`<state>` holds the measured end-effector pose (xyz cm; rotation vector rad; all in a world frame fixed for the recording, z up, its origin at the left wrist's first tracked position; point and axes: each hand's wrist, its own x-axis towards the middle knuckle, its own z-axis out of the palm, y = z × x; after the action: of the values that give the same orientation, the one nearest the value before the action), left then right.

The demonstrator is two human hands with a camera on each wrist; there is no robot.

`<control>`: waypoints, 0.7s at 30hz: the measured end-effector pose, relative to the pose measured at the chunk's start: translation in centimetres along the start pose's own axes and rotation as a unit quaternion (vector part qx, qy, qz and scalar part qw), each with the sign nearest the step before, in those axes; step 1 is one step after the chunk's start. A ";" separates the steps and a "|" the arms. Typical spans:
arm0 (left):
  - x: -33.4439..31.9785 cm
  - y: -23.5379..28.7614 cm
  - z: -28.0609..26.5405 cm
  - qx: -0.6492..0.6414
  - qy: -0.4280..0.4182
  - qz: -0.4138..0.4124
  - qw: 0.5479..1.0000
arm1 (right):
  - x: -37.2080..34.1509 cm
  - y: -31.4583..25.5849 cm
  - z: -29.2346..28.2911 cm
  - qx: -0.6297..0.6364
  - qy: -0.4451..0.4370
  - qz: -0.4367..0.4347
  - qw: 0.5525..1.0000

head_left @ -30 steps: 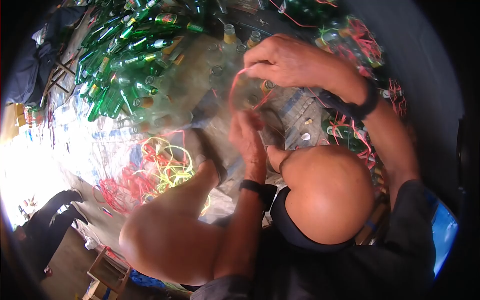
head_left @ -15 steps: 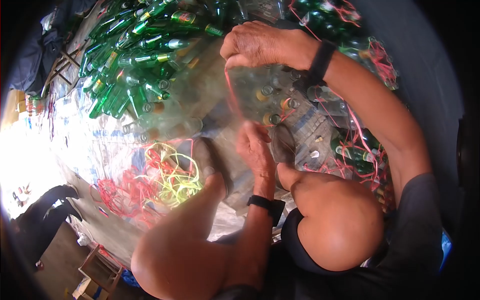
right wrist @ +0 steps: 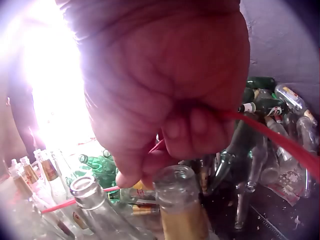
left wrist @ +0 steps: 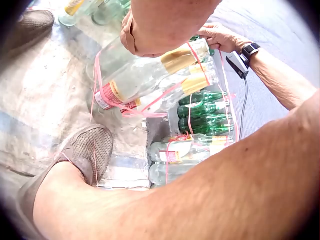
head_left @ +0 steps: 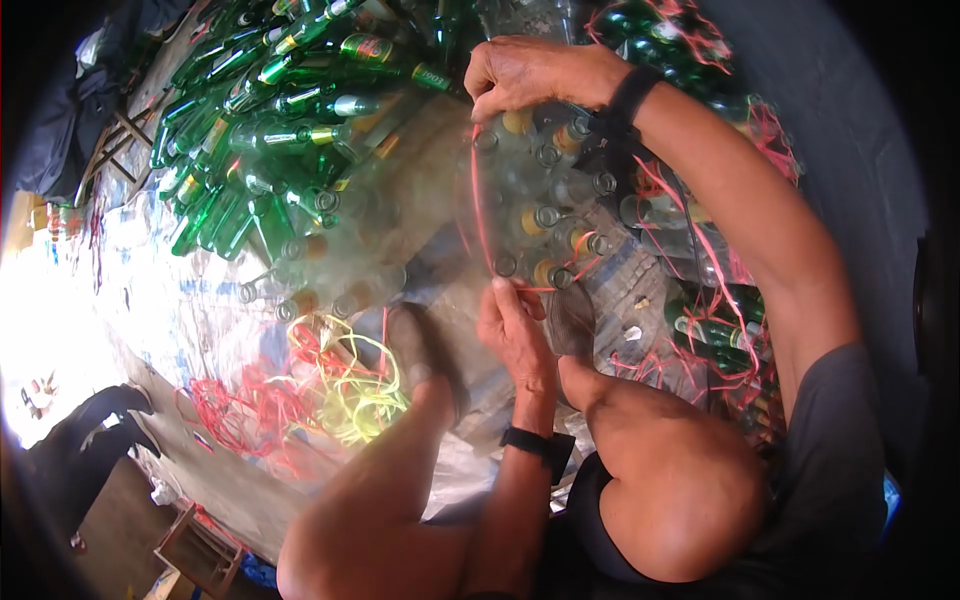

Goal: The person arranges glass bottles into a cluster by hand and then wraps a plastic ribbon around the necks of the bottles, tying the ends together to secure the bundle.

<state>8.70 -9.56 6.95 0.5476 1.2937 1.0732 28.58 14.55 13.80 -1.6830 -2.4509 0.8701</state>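
A pink plastic string [head_left: 478, 200] runs taut between my two hands, along the near side of a cluster of clear glass bottles [head_left: 548, 215]. My right hand [head_left: 535, 75] is at the far end of the cluster, its curled fingers gripping the string [right wrist: 272, 132] just above the bottle necks [right wrist: 177, 185]. At the near end, my left hand [head_left: 515, 325] pinches the string between thumb and fingers, close to the bottle rims. In the left wrist view, pink string loops around the labelled clear bottles [left wrist: 135, 75], below my left hand [left wrist: 165, 25].
A large heap of green bottles [head_left: 290, 110] lies at the far left. Tangled pink and yellow string [head_left: 350, 385] sits on the sheeted floor by my left shoe [head_left: 410, 340]. Tied bottle bundles [head_left: 715, 310] line the right side, near a grey wall [head_left: 840, 190].
The string has straightened between my hands. Both hands moved apart over the second, the left one toward my body, the right one farther out. The bottle cluster shows more plainly now.
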 end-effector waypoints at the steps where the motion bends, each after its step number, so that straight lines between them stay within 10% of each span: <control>1: 0.0 -0.1 0.0 -0.008 -0.002 -0.003 1.000 | 0.0 0.4 0.1 0.000 0.001 0.002 1.000; 21: 0.2 -0.7 0.1 -0.012 0.016 0.002 1.000 | -5.5 9.2 3.5 0.189 0.071 0.113 0.973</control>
<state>8.99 -9.68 6.33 0.5178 1.3074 1.1039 37.37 10.58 8.02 -1.8214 -1.8790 1.1123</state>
